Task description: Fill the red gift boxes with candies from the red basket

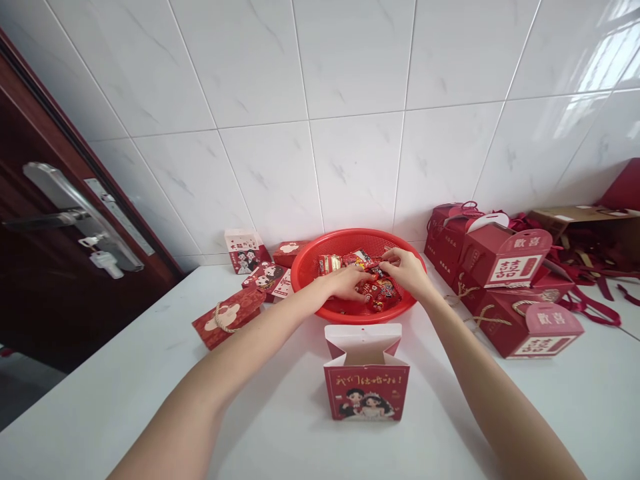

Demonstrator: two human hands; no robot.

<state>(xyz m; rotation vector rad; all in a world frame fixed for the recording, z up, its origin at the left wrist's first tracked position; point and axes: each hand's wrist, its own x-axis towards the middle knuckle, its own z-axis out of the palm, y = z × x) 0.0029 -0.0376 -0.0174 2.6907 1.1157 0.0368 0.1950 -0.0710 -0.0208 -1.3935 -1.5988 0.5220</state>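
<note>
A red plastic basket stands near the wall with several wrapped candies inside, mostly in red and gold wrappers. Over the candies in the middle of it is my left hand, fingers apart and touching the wrappers. My right hand reaches in from the right rim, its bent fingers apart at the candies; I see nothing clearly gripped in it. In front of the basket, between my forearms, a red gift box with a cartoon couple stands upright, its top flaps open.
Left of the basket lie several gift boxes, one with a rope handle. Red boxes with handles are stacked on the right, beside a cardboard carton and dark red ribbons. A tiled wall bounds the white table; a door is at left.
</note>
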